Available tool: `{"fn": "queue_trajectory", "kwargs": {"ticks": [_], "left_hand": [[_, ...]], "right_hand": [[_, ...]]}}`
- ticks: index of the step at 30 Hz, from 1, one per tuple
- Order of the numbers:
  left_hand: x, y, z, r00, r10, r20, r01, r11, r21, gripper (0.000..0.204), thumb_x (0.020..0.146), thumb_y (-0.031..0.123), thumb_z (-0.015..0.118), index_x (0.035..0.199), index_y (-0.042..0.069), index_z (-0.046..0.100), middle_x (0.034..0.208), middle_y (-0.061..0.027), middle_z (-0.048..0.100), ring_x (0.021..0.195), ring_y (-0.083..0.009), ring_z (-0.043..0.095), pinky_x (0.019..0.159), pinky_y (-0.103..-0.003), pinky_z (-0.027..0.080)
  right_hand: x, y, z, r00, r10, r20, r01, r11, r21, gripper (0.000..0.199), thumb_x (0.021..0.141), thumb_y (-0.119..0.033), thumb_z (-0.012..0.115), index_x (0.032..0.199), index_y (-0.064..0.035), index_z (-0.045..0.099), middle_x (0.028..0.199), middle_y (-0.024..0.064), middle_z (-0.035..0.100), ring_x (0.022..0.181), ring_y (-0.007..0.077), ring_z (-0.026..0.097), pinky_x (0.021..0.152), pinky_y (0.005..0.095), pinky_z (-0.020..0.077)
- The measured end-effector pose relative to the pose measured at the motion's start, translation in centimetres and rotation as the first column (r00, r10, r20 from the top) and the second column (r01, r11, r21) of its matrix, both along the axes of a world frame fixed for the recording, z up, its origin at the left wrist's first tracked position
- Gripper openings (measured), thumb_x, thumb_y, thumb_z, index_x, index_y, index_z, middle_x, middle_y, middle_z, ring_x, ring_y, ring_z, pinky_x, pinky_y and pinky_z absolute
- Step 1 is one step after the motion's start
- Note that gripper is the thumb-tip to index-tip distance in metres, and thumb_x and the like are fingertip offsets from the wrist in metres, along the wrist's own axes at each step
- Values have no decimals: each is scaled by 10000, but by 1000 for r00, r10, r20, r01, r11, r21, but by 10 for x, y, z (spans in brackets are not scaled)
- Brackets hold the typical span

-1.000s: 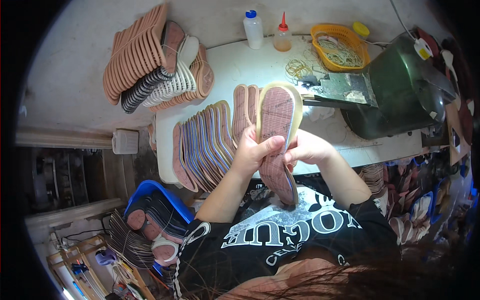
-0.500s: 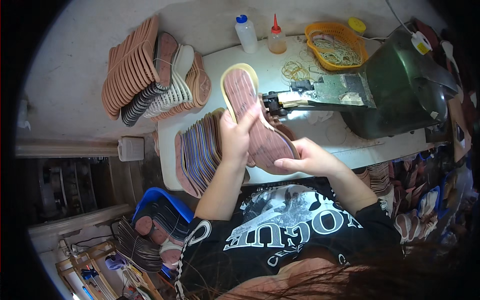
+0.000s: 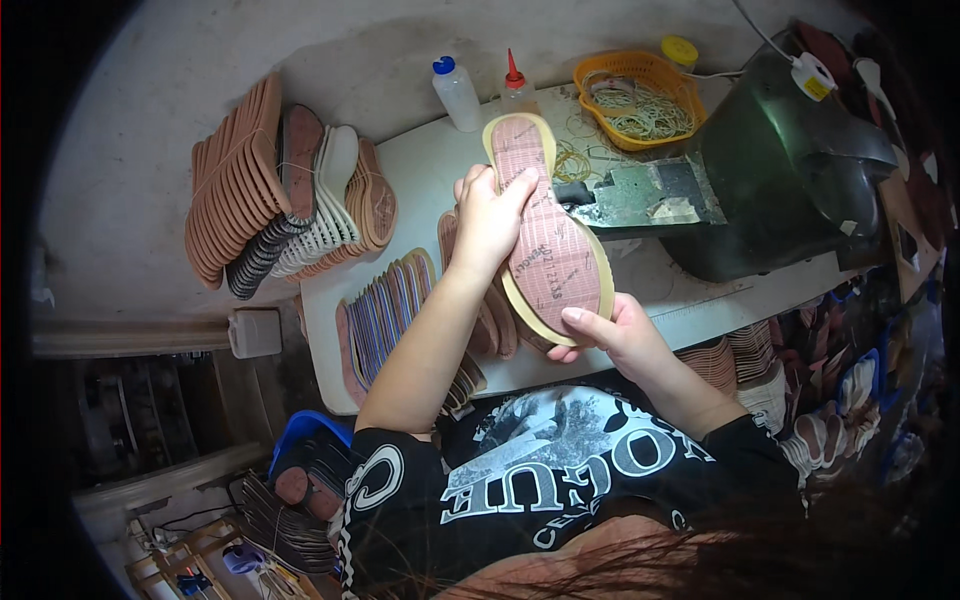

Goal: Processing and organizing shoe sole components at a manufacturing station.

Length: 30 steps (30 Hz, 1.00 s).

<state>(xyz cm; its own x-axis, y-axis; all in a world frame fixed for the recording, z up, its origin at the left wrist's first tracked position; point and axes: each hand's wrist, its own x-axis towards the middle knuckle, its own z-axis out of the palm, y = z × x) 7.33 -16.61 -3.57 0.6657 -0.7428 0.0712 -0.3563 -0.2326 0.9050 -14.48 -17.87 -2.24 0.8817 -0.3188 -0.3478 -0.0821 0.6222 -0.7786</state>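
Between both hands I hold a shoe insole [image 3: 560,255], pinkish-brown with a cream-yellow border and dark markings, its narrow heel end pointing away. My left hand [image 3: 490,220] is closed on its narrow waist, thumb lying on top. Down at the wide toe end, my right hand [image 3: 622,332] pinches the edge, thumb on the upper face and fingers underneath. Just left of my left forearm, a row of stacked insoles [image 3: 390,310] with blue and cream edges lies on the white table [image 3: 420,160]. More pink-brown insoles [image 3: 490,335] lie beneath the held one, partly hidden.
A green machine [image 3: 790,180] with a flat arm [image 3: 640,195] stands at the right. Behind are a yellow basket [image 3: 640,85] of rubber bands, a blue-capped bottle [image 3: 457,95] and a red-tipped bottle [image 3: 517,90]. Tied insole bundles [image 3: 235,185] stand at the far left.
The insole has turned so its face and whole cream border show, and shifted slightly right. My left hand has moved up toward the heel end. The view has shifted a little.
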Motion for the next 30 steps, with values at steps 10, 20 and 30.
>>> {"fn": "queue_trajectory", "kwargs": {"ticks": [10, 20, 30], "left_hand": [[36, -18, 5, 955, -36, 295, -11, 987, 158, 618, 837, 492, 583, 1138, -48, 591, 1291, -253, 476, 1244, -394, 362, 1045, -440, 282], [71, -36, 60, 408, -900, 152, 711, 418, 565, 578, 652, 556, 751, 903, 63, 586, 954, -95, 583, 1051, -275, 462, 1078, -492, 165], [76, -42, 68, 470, -882, 19, 719, 396, 571, 530, 675, 524, 764, 754, 27, 597, 615, -47, 534, 545, -151, 468, 515, -299, 398]], "right_hand": [[38, 3, -4, 985, -159, 74, 152, 984, 88, 277, 948, -212, 537, 1030, 37, 627, 898, 110, 685, 742, 146, 672, 653, 239, 523], [64, -7, 6, 967, -237, 92, 223, 964, 144, 324, 967, -235, 515, 1109, 48, 583, 966, 128, 669, 797, 172, 678, 703, 259, 543], [67, -6, 7, 963, -249, 102, 234, 961, 145, 345, 975, -227, 502, 1157, 61, 560, 1038, 152, 653, 884, 197, 674, 770, 278, 549]]}}
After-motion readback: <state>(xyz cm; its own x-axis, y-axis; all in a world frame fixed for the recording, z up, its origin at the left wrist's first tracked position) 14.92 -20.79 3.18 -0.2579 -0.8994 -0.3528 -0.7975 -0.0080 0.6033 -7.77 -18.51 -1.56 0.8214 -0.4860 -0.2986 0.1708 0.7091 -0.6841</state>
